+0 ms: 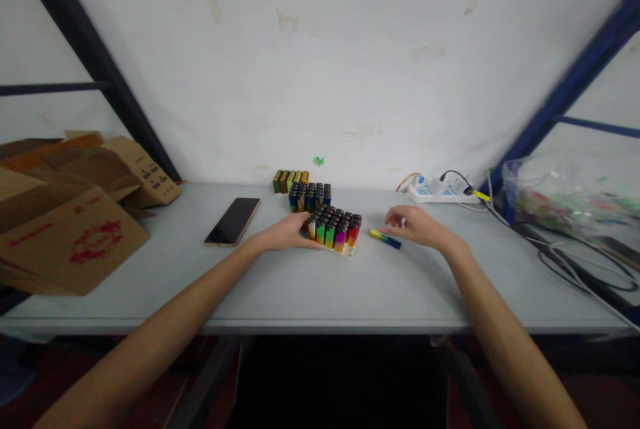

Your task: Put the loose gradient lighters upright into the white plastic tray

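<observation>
Yellow-blue lighter (385,239) right of the tray (346,251) seems light, slick, best pinched mid-body, my half-curled right hand (419,224) possibly touching, grip unclear, my left hand (287,232) clasping the tray.

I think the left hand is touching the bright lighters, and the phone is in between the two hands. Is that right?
Not quite: the phone isn't in between. The head view shows it lying to the left of the left hand. That hand is touching the bright lighters, as you said.
</observation>
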The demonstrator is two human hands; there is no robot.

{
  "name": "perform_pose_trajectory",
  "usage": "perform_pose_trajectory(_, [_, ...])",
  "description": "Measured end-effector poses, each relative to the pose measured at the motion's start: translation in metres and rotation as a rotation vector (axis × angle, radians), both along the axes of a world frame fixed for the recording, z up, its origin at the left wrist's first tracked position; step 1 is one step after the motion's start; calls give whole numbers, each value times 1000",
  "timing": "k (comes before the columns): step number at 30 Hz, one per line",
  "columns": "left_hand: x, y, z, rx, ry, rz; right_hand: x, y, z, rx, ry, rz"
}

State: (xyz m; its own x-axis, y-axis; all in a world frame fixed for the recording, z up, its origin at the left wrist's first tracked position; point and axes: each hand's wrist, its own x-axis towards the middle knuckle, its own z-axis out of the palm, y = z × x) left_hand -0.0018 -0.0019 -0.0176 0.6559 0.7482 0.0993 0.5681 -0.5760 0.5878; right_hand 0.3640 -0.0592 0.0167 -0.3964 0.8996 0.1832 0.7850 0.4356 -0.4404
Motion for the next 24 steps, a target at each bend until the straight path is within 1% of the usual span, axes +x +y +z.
perform_pose_trajectory(2, [0,0,0,5,-2,4,14,2,-4,-104,-39,32])
perform_pose_trajectory(4, [0,0,0,9,-13,-2,21,3,-10,-189,-66,73])
perform_pose_trajectory(7, [0,0,0,-1,-16,-12,21,5,-16,-213,-82,94])
perform_pose_trajectory(10, [-1,0,0,-6,-21,-8,16,6,-16,-222,-44,97])
perform_pose_trajectory(13, [-1,1,-1,1,-47,-6,15,5,-11,-201,44,62])
perform_pose_trajectory(16, [-1,1,-2,-2,-67,-14,14,4,-5,-128,133,32])
perform_pose_trajectory(19, [-2,2,-3,7,-81,-28,8,2,-2,-89,313,18])
perform_pose_trajectory(21, [-2,2,-4,22,-86,-34,1,0,-1,-109,451,35])
perform_pose_trajectory(24, [-2,2,-4,25,-79,-28,-11,-2,-2,-157,614,104])
